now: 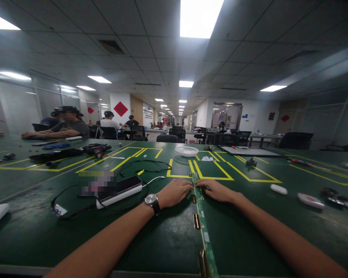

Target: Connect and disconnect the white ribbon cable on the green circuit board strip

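Note:
A long, narrow green circuit board runs away from me over the green table, with several gold-coloured tabs along its left edge. Near the board's far end, the fingers of my left hand press together against its left side. A watch with a black strap is on that wrist. From the opposite side, my right hand pinches the board's right edge with bent fingers. Both forearms frame the board, whose near end runs out of the picture at the bottom.
Left of my hands, a dark phone lies on a white power strip beside black cables. A white basket stands ahead among yellow tape outlines. Small white cases and a screwdriver lie rightward. A person sits at the far left.

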`<state>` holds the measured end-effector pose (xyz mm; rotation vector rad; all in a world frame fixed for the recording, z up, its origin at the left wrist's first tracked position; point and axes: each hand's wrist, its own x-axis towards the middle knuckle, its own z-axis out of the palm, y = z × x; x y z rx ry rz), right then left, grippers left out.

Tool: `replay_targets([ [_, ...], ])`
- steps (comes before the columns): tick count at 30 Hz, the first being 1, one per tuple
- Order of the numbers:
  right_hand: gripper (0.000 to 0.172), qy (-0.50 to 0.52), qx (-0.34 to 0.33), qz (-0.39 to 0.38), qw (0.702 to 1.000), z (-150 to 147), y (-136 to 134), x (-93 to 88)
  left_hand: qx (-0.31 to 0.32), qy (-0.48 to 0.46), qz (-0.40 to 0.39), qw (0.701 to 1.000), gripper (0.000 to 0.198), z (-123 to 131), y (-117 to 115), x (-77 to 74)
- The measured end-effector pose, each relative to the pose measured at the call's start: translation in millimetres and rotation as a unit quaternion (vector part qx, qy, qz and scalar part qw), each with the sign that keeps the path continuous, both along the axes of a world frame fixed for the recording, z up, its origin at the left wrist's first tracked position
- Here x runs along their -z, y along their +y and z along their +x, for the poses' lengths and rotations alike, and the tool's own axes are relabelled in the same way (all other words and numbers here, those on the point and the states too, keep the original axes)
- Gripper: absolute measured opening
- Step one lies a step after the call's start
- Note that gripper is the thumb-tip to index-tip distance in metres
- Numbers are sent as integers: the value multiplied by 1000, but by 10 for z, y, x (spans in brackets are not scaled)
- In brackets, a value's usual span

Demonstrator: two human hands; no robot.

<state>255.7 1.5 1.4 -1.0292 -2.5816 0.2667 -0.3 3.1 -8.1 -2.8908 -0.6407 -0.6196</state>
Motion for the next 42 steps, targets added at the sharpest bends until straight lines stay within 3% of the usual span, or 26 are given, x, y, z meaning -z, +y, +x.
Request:
replay_targets([
  [3,57,-1,-14,8,1000,-20,-53,-56,5,16,-12,1000,33,3,-3,12],
  [7,47,-40,92,49,994,222,-11,-93,11,33,-25,999,34,1,19,49],
  [11,48,-97,165,29,981,484,28,-82,16,42,-41,998,36,-4,45,78],
  [14,39,-98,159,13,982,478,0,-90,15,42,-47,998,37,-8,48,88],
  [21,23,-84,137,41,986,134,-94,-109,15,48,-61,997,39,-9,20,58],
  [42,23,-30,104,40,993,2,-113,-47,39,32,-88,995,43,20,31,43],
])
